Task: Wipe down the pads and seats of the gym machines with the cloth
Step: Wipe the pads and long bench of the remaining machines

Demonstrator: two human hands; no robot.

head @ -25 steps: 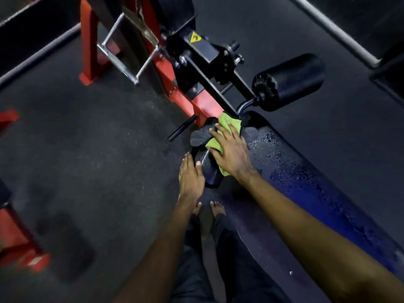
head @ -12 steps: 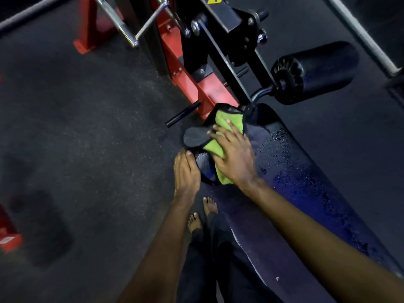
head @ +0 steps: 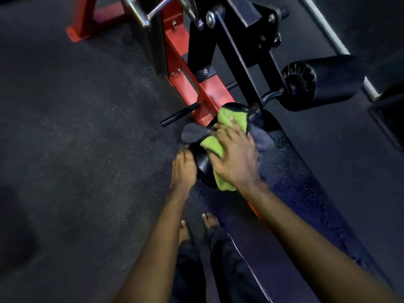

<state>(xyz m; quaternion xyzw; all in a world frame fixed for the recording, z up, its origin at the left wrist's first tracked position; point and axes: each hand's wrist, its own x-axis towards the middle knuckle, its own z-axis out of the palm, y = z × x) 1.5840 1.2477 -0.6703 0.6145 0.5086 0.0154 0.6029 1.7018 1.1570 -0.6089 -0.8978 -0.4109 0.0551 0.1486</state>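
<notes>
I am wiping the narrow end of the long black vinyl bench pad (head: 306,193), where the green microfibre cloth (head: 212,143) lies under my right hand (head: 235,158), fingers spread flat and pressing it down. My left hand (head: 183,169) rests straight-fingered against the pad's side, holding nothing. Next, I judge, comes a sweep along its droplet-speckled length.

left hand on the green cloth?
No, the yellow-green microfibre cloth lies under the right hand; the left hand touches the black vinyl pad beside it.
</notes>
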